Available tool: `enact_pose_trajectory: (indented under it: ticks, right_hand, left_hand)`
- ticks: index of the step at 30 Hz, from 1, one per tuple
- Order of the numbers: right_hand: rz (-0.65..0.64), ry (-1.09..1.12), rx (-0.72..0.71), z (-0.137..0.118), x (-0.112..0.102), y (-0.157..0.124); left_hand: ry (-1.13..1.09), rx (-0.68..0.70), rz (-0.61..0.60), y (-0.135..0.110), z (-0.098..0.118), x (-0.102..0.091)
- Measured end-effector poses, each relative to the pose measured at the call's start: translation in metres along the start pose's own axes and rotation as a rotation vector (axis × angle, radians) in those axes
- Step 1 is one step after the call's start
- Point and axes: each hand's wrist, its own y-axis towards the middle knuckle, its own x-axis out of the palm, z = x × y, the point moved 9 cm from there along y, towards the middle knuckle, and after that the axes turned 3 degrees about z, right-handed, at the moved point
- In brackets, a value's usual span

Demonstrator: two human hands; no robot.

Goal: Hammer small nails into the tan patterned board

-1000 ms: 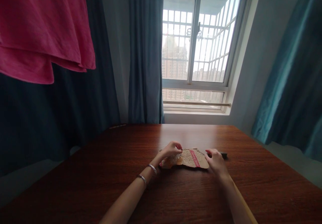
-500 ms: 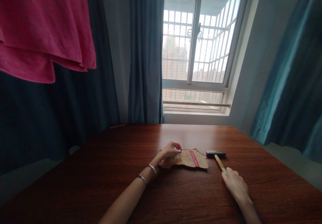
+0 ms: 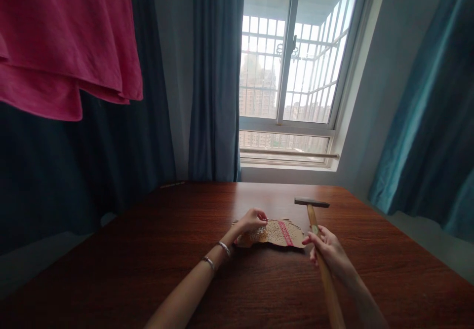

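Note:
A brown piece of what looks like cardboard (image 3: 272,235) lies on the wooden table, covered in small dark dots or holes, with a pinkish-red strip across its right part. Over its left half, my left hand (image 3: 254,219) has its fingers pinched together; whatever is between the fingertips is too small to make out. Two silver bangles circle that wrist. My right hand (image 3: 329,250) is closed around the wooden handle of a hammer (image 3: 313,215), to the right of the cardboard. The dark hammer head is raised, pointing away from me, and the handle runs back toward me.
The brown wooden table (image 3: 148,270) reaches to the wall under a barred window (image 3: 285,72). Blue curtains (image 3: 215,72) hang on both sides. A pink cloth (image 3: 66,48) hangs at the upper left. A thin strip (image 3: 172,184) lies at the table's far left edge.
My right hand has lifted the hammer off the table and turned it more upright, its head moving up and slightly left. The left hand and the cardboard have stayed in place.

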Motion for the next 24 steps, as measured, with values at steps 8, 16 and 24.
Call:
enact_pose_trajectory:
  ticks: [8, 16, 24]
  right_hand:
    - [-0.13, -0.031, 0.043, -0.017, 0.058, -0.013]
    - [-0.114, -0.103, -0.025, -0.019, 0.084, -0.006]
    - [-0.111, -0.141, -0.051, -0.028, 0.085, -0.007]
  left_hand:
    - [-0.006, -0.011, 0.024, -0.003, 0.001, 0.0]
    - [-0.058, 0.001, 0.048, -0.004, -0.005, 0.001]
    - [-0.062, -0.008, 0.064, -0.005, -0.004, 0.0]
